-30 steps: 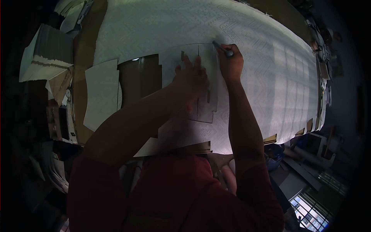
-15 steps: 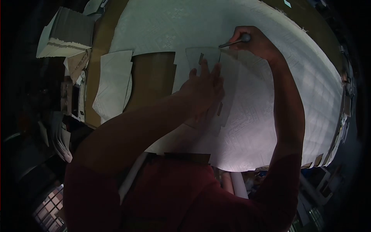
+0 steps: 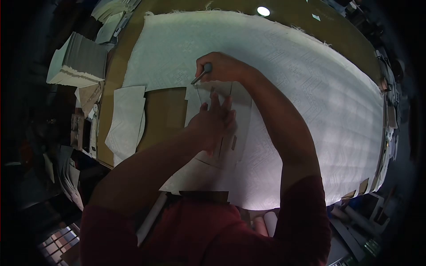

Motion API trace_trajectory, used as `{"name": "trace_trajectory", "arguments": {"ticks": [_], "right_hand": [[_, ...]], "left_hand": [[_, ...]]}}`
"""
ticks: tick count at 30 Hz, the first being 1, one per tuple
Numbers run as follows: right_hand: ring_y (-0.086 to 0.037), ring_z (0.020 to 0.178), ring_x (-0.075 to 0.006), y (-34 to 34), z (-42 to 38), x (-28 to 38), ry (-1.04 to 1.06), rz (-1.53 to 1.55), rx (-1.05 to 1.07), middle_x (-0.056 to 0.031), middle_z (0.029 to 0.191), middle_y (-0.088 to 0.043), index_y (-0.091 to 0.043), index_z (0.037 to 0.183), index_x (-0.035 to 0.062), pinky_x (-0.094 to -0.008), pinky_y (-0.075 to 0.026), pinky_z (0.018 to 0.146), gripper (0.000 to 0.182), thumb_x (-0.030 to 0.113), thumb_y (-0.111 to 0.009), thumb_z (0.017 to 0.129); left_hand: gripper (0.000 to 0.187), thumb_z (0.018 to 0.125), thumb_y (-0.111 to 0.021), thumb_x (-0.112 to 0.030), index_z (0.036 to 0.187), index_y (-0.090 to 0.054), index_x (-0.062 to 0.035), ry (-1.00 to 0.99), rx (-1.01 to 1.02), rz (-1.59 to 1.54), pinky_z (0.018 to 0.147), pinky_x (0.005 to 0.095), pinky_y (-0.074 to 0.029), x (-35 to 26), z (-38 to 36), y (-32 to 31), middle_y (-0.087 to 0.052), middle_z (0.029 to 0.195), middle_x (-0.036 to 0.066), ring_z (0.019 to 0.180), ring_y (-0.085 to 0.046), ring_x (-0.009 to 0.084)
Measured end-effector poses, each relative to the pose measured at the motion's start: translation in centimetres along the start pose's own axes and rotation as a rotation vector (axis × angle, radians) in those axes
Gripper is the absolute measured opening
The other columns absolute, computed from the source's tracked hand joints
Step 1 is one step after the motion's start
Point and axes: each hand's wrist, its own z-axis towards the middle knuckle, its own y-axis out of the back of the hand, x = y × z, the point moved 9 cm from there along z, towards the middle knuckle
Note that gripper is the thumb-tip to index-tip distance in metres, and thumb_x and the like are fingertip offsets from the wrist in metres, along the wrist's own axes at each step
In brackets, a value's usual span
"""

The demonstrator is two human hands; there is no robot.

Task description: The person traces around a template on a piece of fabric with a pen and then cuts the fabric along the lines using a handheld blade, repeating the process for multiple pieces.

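My left hand (image 3: pixel 212 122) lies with spread fingers on a pale, semi-transparent template (image 3: pixel 242 104) with narrow slots, pressing it onto the white patterned sheet (image 3: pixel 293 66). Dark thin lines run along the template's edges. Just beyond it, my right hand (image 3: pixel 222 66) is closed around a slim pointed knife (image 3: pixel 199 75) with a round grey handle end. The tip meets the sheet near the template's far left corner. A separate cut piece (image 3: pixel 124 119) of the white material lies to the left, beside a cut-out gap where the brown table (image 3: pixel 166 111) shows.
A thick stack of pale sheets (image 3: pixel 84 55) stands at the table's left edge, with more stacked material (image 3: pixel 108 9) behind it. Small boxes and papers line that side. Rolls (image 3: pixel 266 224) sit below the near edge. A bright light spot (image 3: pixel 263 11) shows at the far side.
My right hand has carried the knife leftward across the template's far end, from its right corner to its left. My left hand stays on the template; the whole view has shifted.
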Motion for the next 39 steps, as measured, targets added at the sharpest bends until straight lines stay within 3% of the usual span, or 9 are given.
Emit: {"name": "trace_trajectory", "arguments": {"ticks": [4,8,10,12,16,20,26,33,39], "right_hand": [[-0.071,0.084,-0.0165,-1.1,-1.9,1.8,0.113,-0.083,-0.132,-0.0055,0.090,-0.075,-0.073,0.097,0.0040,-0.0333,-0.054,0.078,0.014,0.008,-0.080,0.087],[-0.072,0.084,-0.0152,1.6,-9.7,2.5,-0.018,0.057,-0.832,-0.0069,0.094,-0.076,-0.074,0.101,0.0044,-0.0305,-0.055,0.076,0.012,0.008,-0.079,0.090],[-0.072,0.083,-0.0145,1.5,-14.8,2.0,-0.116,0.050,-1.057,-0.0078,0.094,-0.076,-0.072,0.107,0.0025,-0.0284,-0.055,0.073,0.014,0.007,-0.076,0.094],[-0.072,0.080,-0.0136,-0.1,-19.9,0.2,-0.166,0.187,-1.222,-0.0094,0.090,-0.075,-0.071,0.109,0.0023,-0.0300,-0.058,0.073,0.013,0.005,-0.072,0.097],[-0.073,0.081,-0.0156,-6.4,-27.7,2.7,-0.419,0.430,-1.292,-0.0115,0.093,-0.075,-0.068,0.115,-0.0037,-0.0290,-0.061,0.076,0.018,0.003,-0.069,0.099],[-0.073,0.082,-0.0155,-15.3,-30.7,7.3,-0.546,0.379,-1.347,-0.0130,0.093,-0.075,-0.066,0.115,-0.0052,-0.0287,-0.061,0.076,0.018,0.001,-0.068,0.099],[-0.077,0.085,-0.0193,-25.4,-23.5,13.2,-0.581,0.369,-1.348,-0.0163,0.094,-0.078,-0.066,0.114,-0.0039,-0.0309,-0.061,0.075,0.019,0.000,-0.070,0.096],[-0.077,0.075,-0.0291,-25.4,-18.0,16.5,-0.759,-0.083,-1.306,-0.0160,0.086,-0.076,-0.071,0.104,0.0020,-0.0355,-0.058,0.068,0.014,0.007,-0.077,0.092],[-0.077,0.076,-0.0333,-24.4,-17.0,17.1,-0.867,-0.112,-1.382,-0.0181,0.086,-0.076,-0.071,0.101,0.0021,-0.0382,-0.058,0.068,0.016,0.010,-0.080,0.090]], "left_hand": [[0.135,0.059,-0.098,-0.050,0.162,-0.027,-0.0004,-0.009,-0.036,0.037,0.118,0.0592,-0.042,-0.1,-0.1,-0.1,-0.012,0.169,0.033,0.154,-0.017,0.0595],[0.136,0.056,-0.100,-0.048,0.162,-0.028,-0.0019,0.005,-0.053,-0.025,0.117,0.0589,-0.043,0.1,-0.3,0.0,-0.013,0.170,0.031,0.153,-0.017,0.0601],[0.137,0.054,-0.101,-0.046,0.162,-0.029,-0.0040,0.010,-0.065,-0.049,0.117,0.0585,-0.043,0.4,-0.8,0.1,-0.015,0.170,0.030,0.153,-0.018,0.0595],[0.137,0.054,-0.101,-0.049,0.160,-0.030,0.0020,-0.047,-0.121,-0.076,0.114,0.0610,-0.045,0.4,-0.8,0.4,-0.016,0.168,0.033,0.150,-0.022,0.0613],[0.137,0.052,-0.101,-0.050,0.157,-0.032,0.0033,-0.112,-0.163,-0.044,0.111,0.0621,-0.048,0.4,-0.5,-0.4,-0.018,0.166,0.034,0.148,-0.026,0.0623],[0.140,0.050,-0.099,-0.061,0.158,-0.033,-0.0008,-0.171,-0.211,0.011,0.108,0.0604,-0.051,0.8,-0.2,-0.7,-0.020,0.165,0.038,0.145,-0.030,0.0650],[0.142,0.051,-0.094,-0.071,0.161,-0.031,-0.0057,-0.219,-0.253,0.070,0.107,0.0598,-0.051,0.6,0.1,-1.2,-0.023,0.163,0.041,0.142,-0.034,0.0678],[0.146,0.057,-0.094,-0.068,0.167,-0.019,-0.0080,-0.220,-0.098,0.255,0.113,0.0701,-0.040,0.7,1.6,-1.5,-0.020,0.164,0.043,0.142,-0.033,0.0676],[0.153,0.057,-0.095,-0.068,0.167,-0.010,-0.0050,-0.292,-0.011,0.392,0.114,0.0739,-0.034,0.0,2.3,-2.0,-0.021,0.165,0.040,0.149,-0.028,0.0620]]}}
